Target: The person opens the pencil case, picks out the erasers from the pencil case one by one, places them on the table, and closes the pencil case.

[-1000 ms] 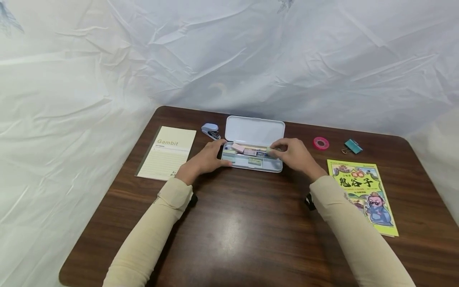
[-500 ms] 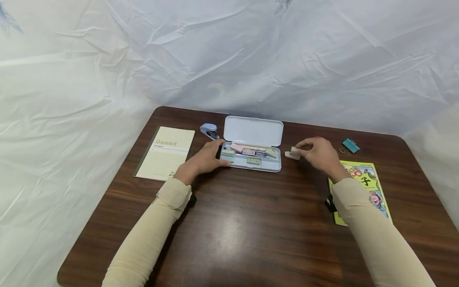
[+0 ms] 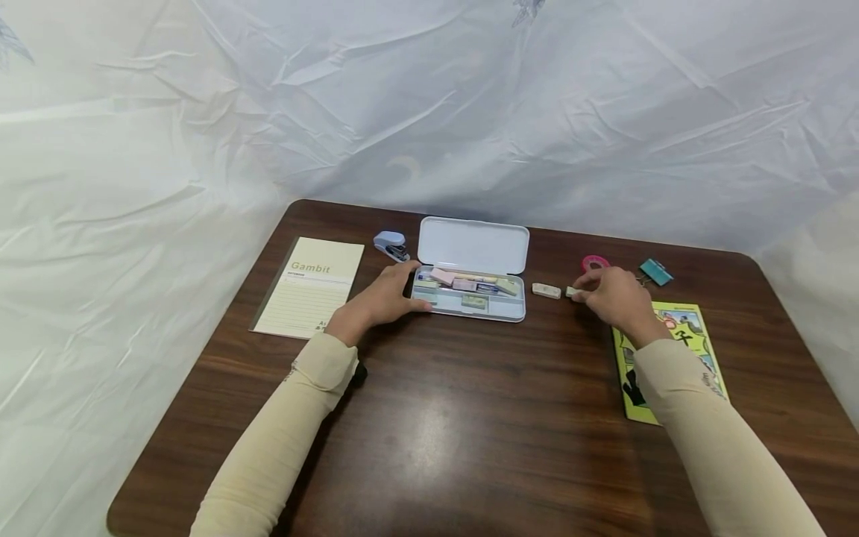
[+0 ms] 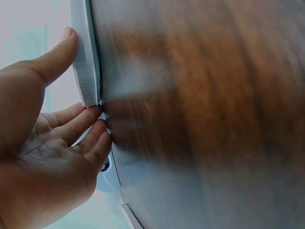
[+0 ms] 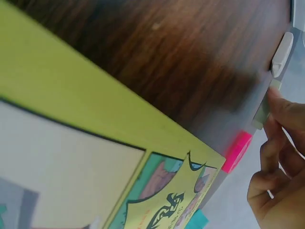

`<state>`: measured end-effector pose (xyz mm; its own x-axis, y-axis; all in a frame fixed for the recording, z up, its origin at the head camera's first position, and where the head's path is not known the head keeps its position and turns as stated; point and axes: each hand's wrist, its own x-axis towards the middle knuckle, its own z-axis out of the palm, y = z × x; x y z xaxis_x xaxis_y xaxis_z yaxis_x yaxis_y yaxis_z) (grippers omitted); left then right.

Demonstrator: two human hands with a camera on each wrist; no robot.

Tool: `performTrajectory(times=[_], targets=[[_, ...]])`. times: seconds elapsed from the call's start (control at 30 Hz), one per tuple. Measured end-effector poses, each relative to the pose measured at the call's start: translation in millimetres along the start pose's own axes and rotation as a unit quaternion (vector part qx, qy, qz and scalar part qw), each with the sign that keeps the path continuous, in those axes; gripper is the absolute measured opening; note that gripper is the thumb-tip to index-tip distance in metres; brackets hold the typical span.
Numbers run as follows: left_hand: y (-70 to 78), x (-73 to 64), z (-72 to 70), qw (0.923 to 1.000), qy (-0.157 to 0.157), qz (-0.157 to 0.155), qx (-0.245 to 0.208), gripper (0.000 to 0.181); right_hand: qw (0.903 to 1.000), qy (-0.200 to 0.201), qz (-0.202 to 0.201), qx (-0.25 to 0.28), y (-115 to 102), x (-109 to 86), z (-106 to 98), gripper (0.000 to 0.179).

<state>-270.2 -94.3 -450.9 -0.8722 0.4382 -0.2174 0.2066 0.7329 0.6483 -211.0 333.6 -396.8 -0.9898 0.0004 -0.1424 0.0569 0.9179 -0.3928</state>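
- Cream paper notebook (image 3: 312, 280), left of the left hand (image 3: 381, 298).
- Whitish rectangular pencil case (image 3: 473, 246), standing open, its left end gripped by the left hand's thumb and fingers.
- White oblong block (image 3: 546, 291), left of the right hand (image 3: 617, 298).
- Pale-green oblong block (image 5: 261, 114), pinched in the right hand's thumb and fingertips.
- Bright-pink round tape roll (image 5: 237, 151), just beyond the right hand.
- Yellow illustrated book (image 3: 694, 332), under the right hand's wrist.

"Gambit" stood above a small "NOTEBOOK" on the cream notebook (image 3: 305, 298) left of the left hand's (image 3: 384, 297) grip, and "子" on the yellow book (image 3: 695, 328) right of the right hand's (image 3: 620, 297).
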Motion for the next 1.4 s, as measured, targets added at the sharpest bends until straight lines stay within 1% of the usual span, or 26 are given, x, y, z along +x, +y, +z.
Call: performTrajectory(times=[0.13, 0.3, 0.57, 0.7, 0.83, 0.93, 1.03, 1.13, 1.23, 1.4], targets=[[-0.7, -0.8, -0.2, 1.0000, 0.000, 0.001, 0.002, 0.104, 1.0000, 0.000, 0.002, -0.009, 3, -1.2, 1, 0.030], [-0.3, -1.5, -0.7, 1.0000, 0.001, 0.002, 0.001, 0.103, 0.9999, -0.001, 0.007, -0.007, 7, -1.1, 3, 0.031], [-2.9, -0.9, -0.6, 1.0000, 0.004, 0.006, 0.002, 0.102, 0.9999, 0.001, 0.012, -0.006, 9, -1.5, 3, 0.032], [-9.2, 3.8, 2.1, 1.0000, 0.001, 0.003, 0.006, 0.104, 0.9998, -0.006, 0.014, -0.009, 9, -1.0, 3, 0.035], [-18.7, 11.7, 5.7, 0.9999, -0.001, -0.002, 0.012, 0.107, 0.9999, -0.006, 0.013, -0.006, 5, -1.3, 0, 0.044], [-24.9, 16.1, 7.2, 0.9999, 0.000, 0.002, 0.013, 0.108, 0.9999, 0.010, 0.001, 0.007, -5, -0.7, -1, 0.050], [-27.1, 16.0, 6.5, 0.9999, 0.003, 0.008, 0.013, 0.108, 0.9992, 0.028, -0.021, 0.019, -21, 2.0, 2, 0.050], [-21.4, 10.4, 3.9, 0.9999, 0.004, 0.007, 0.011, 0.107, 0.9980, 0.038, -0.044, 0.027, -39, 6.0, 8, 0.046], [-11.8, 2.7, 0.6, 1.0000, 0.006, 0.003, 0.002, 0.104, 0.9970, 0.037, -0.063, 0.027, -54, 10.8, 17, 0.044], [-3.8, -3.7, -1.9, 1.0000, 0.005, -0.003, -0.008, 0.103, 0.9961, 0.023, -0.073, 0.043, -69, 17.0, 35, 0.039]])
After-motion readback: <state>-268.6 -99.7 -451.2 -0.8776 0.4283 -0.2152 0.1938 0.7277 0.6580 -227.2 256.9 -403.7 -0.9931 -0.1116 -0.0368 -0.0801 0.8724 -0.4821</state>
